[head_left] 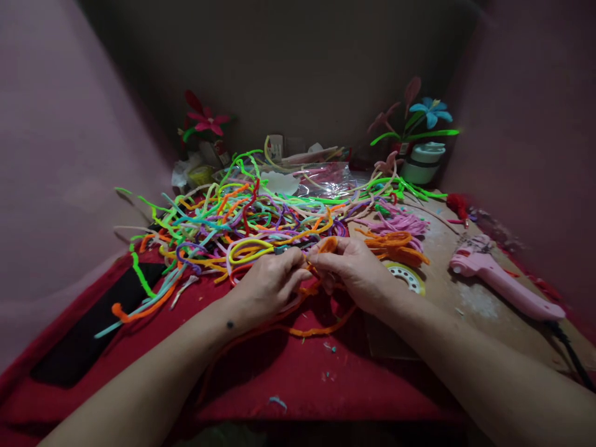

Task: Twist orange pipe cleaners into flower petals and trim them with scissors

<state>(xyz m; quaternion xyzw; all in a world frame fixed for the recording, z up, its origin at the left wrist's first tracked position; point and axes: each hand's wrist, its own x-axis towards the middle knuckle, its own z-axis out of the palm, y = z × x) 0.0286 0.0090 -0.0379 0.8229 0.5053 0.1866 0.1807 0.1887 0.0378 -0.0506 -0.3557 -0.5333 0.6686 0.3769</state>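
My left hand (272, 279) and my right hand (347, 267) meet above the middle of the table, fingertips almost touching. Both are closed in a pinch on an orange pipe cleaner (329, 244), whose loop shows above my right fingers. An orange strand (302, 332) hangs below the hands in a curve over the red cloth; whether it is the same piece I cannot tell. Just beyond my hands spreads a tangled heap of coloured pipe cleaners (251, 214). A yellow loop (249, 250) lies beside my left hand. The exact fingertip contact is partly hidden.
Right of my hands are an orange bundle (395, 246), a pink bundle (400, 223), a tape roll (407, 279) and a pink glue gun (505, 276) on a brown board (442, 316). A black flat object (93, 329) lies left. Pipe-cleaner flowers (431, 112) stand behind.
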